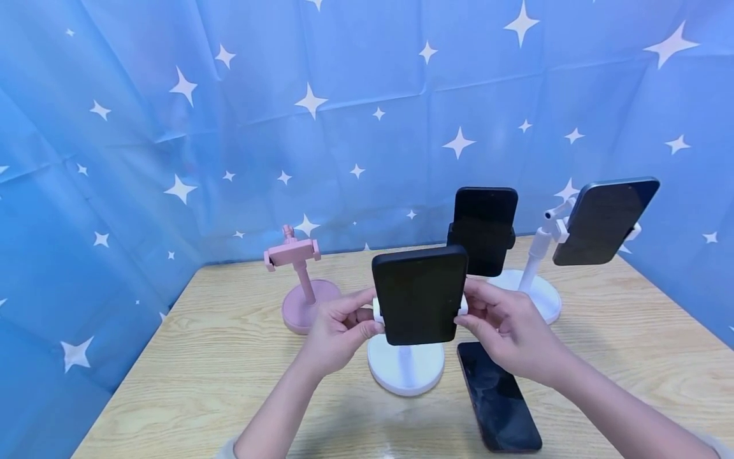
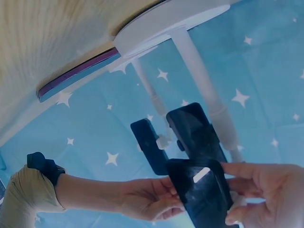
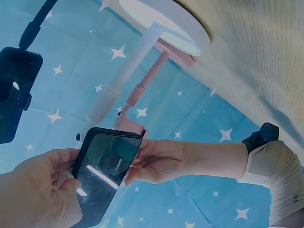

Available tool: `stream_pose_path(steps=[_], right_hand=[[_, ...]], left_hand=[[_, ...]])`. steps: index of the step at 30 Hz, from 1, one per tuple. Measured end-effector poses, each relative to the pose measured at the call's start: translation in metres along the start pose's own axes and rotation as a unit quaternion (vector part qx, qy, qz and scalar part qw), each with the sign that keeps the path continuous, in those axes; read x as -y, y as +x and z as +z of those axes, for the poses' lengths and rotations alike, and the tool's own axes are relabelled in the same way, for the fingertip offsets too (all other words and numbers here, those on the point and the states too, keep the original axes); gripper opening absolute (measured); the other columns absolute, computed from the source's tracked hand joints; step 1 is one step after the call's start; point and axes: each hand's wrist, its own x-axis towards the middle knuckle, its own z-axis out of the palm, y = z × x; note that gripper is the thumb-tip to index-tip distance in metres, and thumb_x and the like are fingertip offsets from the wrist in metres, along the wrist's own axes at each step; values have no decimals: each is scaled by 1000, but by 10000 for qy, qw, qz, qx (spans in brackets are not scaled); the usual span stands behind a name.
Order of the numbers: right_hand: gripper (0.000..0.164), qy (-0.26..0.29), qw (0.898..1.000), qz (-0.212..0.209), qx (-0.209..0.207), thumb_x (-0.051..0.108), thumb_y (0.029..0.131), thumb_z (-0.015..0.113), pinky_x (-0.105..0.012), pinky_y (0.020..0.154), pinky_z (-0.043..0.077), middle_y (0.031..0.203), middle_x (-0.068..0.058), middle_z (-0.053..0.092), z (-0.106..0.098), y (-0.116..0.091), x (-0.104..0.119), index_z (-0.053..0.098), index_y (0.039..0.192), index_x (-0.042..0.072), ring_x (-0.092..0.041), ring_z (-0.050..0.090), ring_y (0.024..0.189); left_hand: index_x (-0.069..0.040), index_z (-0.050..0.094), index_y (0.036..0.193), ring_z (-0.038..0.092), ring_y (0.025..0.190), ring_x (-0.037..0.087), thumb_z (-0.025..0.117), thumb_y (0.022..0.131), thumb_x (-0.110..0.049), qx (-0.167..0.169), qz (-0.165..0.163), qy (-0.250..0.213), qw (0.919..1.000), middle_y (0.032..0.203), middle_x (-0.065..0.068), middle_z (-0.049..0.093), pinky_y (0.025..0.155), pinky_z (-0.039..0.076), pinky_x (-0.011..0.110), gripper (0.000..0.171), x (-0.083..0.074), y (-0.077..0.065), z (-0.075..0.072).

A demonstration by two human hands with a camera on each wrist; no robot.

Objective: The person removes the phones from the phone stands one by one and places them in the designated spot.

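Note:
A black smartphone (image 1: 421, 296) stands in the clamp of a white phone stand (image 1: 406, 376), its screen facing me. My left hand (image 1: 344, 325) pinches the clamp's white left arm (image 1: 378, 310) between thumb and fingers, at the phone's side edge. On the opposite side my right hand (image 1: 510, 325) pinches the white right arm (image 1: 462, 306) in the same way. Both thumbs lie toward me and the fingers pass behind. In the right wrist view, the stand's white pole (image 3: 128, 71) runs to the round base, and the phone (image 3: 107, 173) sits between both hands.
A pink phone stand (image 1: 309, 303) with a bare clamp is at back left. Behind to the right, a dark clamp holds a black phone (image 1: 484, 231), and another white stand (image 1: 536, 290) holds a phone (image 1: 606, 221). A further phone (image 1: 499, 398) lies flat near my right forearm.

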Motion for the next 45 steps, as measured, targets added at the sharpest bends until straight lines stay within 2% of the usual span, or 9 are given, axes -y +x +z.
stream_pose_path(steps=[6, 13, 20, 27, 29, 33, 36, 42, 45], right_hand=[[48, 77, 10000, 25, -23, -23, 68, 63, -15, 51, 45, 72, 0, 58, 1, -6, 0, 57, 111, -5, -6, 48, 58], [49, 104, 9997, 223, -11, -23, 68, 64, -15, 53, 47, 77, -4, 62, 0, -9, 1, 56, 113, -4, -6, 50, 59], [47, 193, 9990, 385, 135, -21, 70, 63, -16, 54, 48, 79, -4, 63, 0, -12, 1, 55, 113, -4, -7, 51, 60], [46, 224, 9984, 493, 137, -20, 72, 63, -17, 55, 50, 80, -4, 63, 0, -13, 2, 55, 114, -4, -7, 52, 60], [46, 251, 9984, 491, 120, -20, 72, 62, -16, 55, 49, 81, -5, 64, 0, -13, 2, 55, 115, -4, -6, 52, 59], [48, 251, 9986, 442, 117, -21, 72, 62, -16, 57, 50, 86, -6, 65, 0, -11, 3, 54, 116, -4, -6, 54, 60], [47, 154, 9988, 442, 167, -19, 73, 63, -16, 63, 52, 92, -9, 66, -1, -9, 6, 55, 117, -4, -5, 59, 67], [41, -281, 9979, 539, 242, -13, 75, 64, -15, 74, 50, 99, -8, 66, -5, -1, 12, 58, 113, -1, -5, 64, 85], [41, -391, 9974, 594, 108, -11, 75, 65, -13, 77, 48, 99, -3, 66, -5, 4, 17, 58, 113, 3, -3, 63, 88]], left_hand=[[17, 48, 119, 65, 88, 6, 69, 80, -26, 49, -42, -302, 9995, 107, 39, 54, 75, 53, 27, 62, 1, -3, 3], [-25, 61, 121, 64, 90, 5, 68, 82, -21, 188, 169, -459, 9986, 105, 43, 50, 76, 52, 28, 40, 4, -4, 3], [10, 52, 120, 64, 91, 5, 66, 83, -15, 217, 220, -339, 9989, 104, 43, 50, 76, 53, 28, 47, 4, -6, 4], [-19, 58, 125, 64, 91, 4, 66, 83, -17, 265, 371, -290, 9985, 104, 41, 51, 75, 53, 27, 42, 5, -6, 2], [-16, 58, 125, 64, 90, 3, 66, 83, -18, 301, 371, -296, 9984, 102, 42, 52, 75, 53, 27, 43, 4, -6, 2], [8, 52, 122, 64, 90, 4, 66, 83, -18, 423, 413, -272, 9979, 99, 42, 53, 75, 53, 28, 49, 3, -3, 0], [20, 45, 119, 64, 91, 5, 66, 84, -17, 542, 455, -301, 9970, 100, 42, 53, 75, 53, 30, 55, 1, 0, -1], [23, 41, 119, 65, 90, 7, 67, 83, -15, 690, 432, -440, 9957, 104, 40, 53, 74, 54, 30, 59, -3, 3, -2], [17, 46, 120, 64, 87, 6, 69, 82, -16, 543, 343, -355, 9973, 106, 21, 62, 73, 54, 27, 56, -4, 4, -3]])
